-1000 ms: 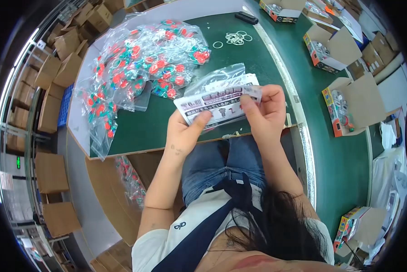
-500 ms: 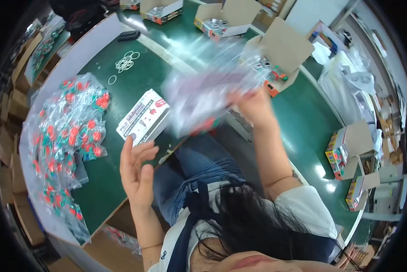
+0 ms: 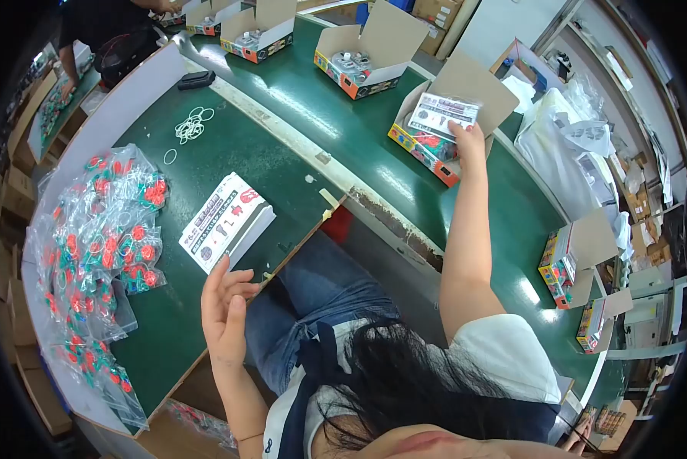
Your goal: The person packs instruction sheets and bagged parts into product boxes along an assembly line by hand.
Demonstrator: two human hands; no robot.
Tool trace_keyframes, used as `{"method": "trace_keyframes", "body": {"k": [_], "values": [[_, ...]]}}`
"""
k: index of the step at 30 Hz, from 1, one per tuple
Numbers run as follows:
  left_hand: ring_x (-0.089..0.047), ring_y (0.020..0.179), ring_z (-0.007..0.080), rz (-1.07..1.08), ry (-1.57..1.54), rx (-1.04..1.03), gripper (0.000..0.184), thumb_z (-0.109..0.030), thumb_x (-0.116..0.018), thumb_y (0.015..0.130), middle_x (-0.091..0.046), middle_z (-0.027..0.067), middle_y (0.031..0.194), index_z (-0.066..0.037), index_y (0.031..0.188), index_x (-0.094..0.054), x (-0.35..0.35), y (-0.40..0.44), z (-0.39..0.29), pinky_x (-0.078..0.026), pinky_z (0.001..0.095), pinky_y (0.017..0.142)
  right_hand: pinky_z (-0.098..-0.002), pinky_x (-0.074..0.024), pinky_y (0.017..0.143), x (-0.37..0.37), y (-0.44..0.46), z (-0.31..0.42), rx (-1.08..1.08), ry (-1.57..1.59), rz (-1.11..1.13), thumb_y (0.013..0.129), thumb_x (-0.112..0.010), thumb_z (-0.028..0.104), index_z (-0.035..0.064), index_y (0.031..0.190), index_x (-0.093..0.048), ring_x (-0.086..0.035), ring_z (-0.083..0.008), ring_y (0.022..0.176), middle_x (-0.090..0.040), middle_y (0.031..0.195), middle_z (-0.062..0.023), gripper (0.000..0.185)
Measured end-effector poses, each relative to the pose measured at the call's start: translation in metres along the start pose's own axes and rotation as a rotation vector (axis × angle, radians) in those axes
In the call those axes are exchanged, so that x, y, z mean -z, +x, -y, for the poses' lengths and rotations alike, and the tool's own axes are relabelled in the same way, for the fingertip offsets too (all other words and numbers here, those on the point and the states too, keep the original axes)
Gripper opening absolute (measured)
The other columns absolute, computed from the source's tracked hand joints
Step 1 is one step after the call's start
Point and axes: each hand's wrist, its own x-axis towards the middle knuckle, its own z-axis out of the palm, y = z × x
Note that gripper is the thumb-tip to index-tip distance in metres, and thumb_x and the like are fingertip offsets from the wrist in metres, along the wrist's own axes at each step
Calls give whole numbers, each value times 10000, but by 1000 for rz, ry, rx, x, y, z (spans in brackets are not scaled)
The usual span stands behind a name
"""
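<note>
My right hand (image 3: 468, 142) grips the near edge of a printed leaflet (image 3: 441, 115), which looks to be in a clear plastic bag. The leaflet lies over an open carton (image 3: 424, 155) with its lid raised; red and green pieces (image 3: 434, 142) show beneath. My left hand (image 3: 227, 310) is open, fingers apart and holding nothing, just below a stack of white printed leaflets (image 3: 225, 222) on the green table (image 3: 179, 306).
Clear bags of red and green parts (image 3: 106, 252) cover the table's left side. Rubber bands (image 3: 194, 125) and a black object (image 3: 196, 79) lie farther back. Other open cartons (image 3: 359, 65) line the green belt (image 3: 305, 99). A co-worker (image 3: 114, 38) stands at upper left.
My right hand has moved away from me and to the right, bringing the leaflet and clear plastic over the carton. My left hand stays open near the stack.
</note>
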Motion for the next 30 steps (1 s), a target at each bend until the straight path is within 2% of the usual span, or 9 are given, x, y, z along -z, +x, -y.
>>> {"method": "trace_keyframes", "body": {"k": [5,9,12,15,18,22,25,28,30], "values": [[-535,891,159,38,25,47,442,-109,-464,856,-534,129,1060,18,1262,-343,-8,3,4,-416,283,814,-383,-403,868,-11,2,-25,449,-570,-503,753,-614,89,38,1148,-480,-515,-283,1020,-564,1050,-123,420],[-534,899,159,49,4,54,429,-97,-471,853,-536,119,1060,17,1251,-358,-9,5,7,-413,284,828,-379,-360,927,-26,-51,28,693,-1170,-575,792,-564,160,52,1156,-490,-475,-324,1078,-538,1098,-167,387],[-535,904,161,37,-14,77,415,-86,-475,849,-539,115,1058,15,1239,-375,-10,4,15,-413,284,832,-402,-349,933,-8,-33,-9,388,-1154,134,828,-499,252,67,1160,-495,-465,-321,1094,-516,1143,-173,380],[-537,911,164,53,17,99,383,-79,-483,845,-539,114,1064,7,1212,-413,-10,3,12,-417,283,832,-423,-348,929,-24,-51,29,293,-1284,160,848,-447,275,67,1179,-490,-456,-316,1111,-495,1184,-165,393],[-544,917,167,93,103,89,327,-100,-490,849,-547,114,1045,-9,1162,-467,-8,-3,2,-429,284,821,-336,-380,892,-52,-70,48,743,-809,25,828,-531,228,62,1137,-529,-505,-269,1048,-543,1115,-147,351],[-555,921,170,83,167,10,255,-83,-483,845,-575,99,974,-15,1087,-526,-5,-13,5,-430,283,820,-294,-422,803,-156,-160,96,507,-232,457,787,-587,295,38,1038,-571,-558,-250,891,-591,964,-126,359],[-563,909,186,93,382,-60,226,-75,-489,838,-583,93,929,-22,1051,-545,8,-26,-13,-436,294,812,-277,-431,671,-222,-210,111,427,-489,868,771,-614,332,23,922,-570,-555,-197,735,-593,813,-83,347],[-562,912,192,-67,544,-32,212,-85,-501,834,-590,93,928,-21,1028,-557,42,-56,-23,-436,300,812,-287,-395,554,-247,-227,136,520,-843,930,758,-632,342,13,779,-522,-499,-144,610,-540,672,-39,347],[-562,913,194,-134,609,-13,205,-90,-508,831,-594,94,928,-21,1016,-563,65,-79,-22,-435,303,812,-277,-370,532,-259,-207,109,495,-748,1028,760,-634,335,19,736,-491,-465,-116,598,-505,644,-20,348]]}}
